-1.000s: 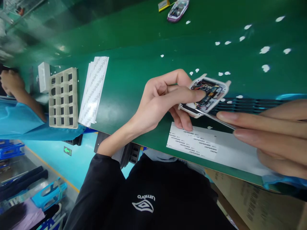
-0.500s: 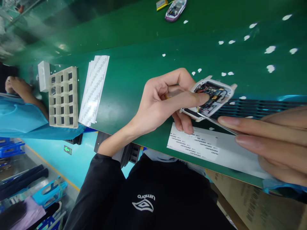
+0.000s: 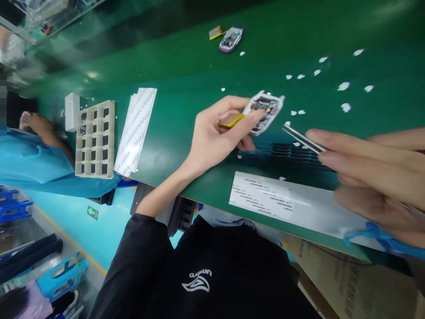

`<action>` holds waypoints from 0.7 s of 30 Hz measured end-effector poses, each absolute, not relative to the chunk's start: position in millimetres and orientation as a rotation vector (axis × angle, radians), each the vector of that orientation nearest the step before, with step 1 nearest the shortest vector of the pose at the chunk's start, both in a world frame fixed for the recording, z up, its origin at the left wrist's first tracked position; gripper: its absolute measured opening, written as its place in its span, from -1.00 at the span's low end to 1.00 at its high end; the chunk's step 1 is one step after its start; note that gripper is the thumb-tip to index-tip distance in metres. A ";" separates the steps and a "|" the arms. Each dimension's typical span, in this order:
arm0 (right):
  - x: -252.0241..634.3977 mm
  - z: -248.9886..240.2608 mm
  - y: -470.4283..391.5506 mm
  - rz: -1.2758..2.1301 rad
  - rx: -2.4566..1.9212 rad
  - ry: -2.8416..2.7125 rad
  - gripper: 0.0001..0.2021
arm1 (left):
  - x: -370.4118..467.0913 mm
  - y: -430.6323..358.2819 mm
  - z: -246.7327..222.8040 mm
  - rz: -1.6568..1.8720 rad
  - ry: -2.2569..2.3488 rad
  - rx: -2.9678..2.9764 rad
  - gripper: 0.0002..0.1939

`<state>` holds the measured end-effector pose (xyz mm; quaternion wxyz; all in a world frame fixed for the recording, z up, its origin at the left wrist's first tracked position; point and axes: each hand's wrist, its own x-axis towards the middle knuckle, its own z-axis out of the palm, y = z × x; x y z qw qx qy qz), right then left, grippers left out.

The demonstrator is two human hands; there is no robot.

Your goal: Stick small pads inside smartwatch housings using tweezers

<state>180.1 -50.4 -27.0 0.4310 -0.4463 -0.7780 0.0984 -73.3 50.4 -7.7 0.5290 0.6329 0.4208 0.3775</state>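
My left hand (image 3: 215, 133) is closed around a white watch-like case (image 3: 276, 106), whose open side shows a circuit board and wires. Its thumb presses on the inside of the case. A yellow-edged battery (image 3: 232, 121) sits in the same hand, against the palm. To the right, my right hand (image 3: 372, 173) pinches metal tweezers (image 3: 303, 138). Their tips point at the case but stand apart from it. Below the hands lies a white label sheet (image 3: 262, 195) with printed rows.
A purple-edged case (image 3: 231, 39) with a battery (image 3: 215, 32) lies at the back. White scraps (image 3: 344, 86) are scattered at right. Leftward are label strips (image 3: 136, 133), a beige compartment tray (image 3: 111, 137), a white box (image 3: 71, 110) and a co-worker's hand (image 3: 40, 124).
The tweezers have come away from the case, leaving a gap. My left hand has drawn the case up and left, tilting it. The camera view has shifted slightly.
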 end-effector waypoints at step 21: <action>158.4 -10.0 -9.5 -0.340 -0.879 -2.042 -0.76 | -96.4 276.7 -14.9 0.685 1.286 2.156 -0.59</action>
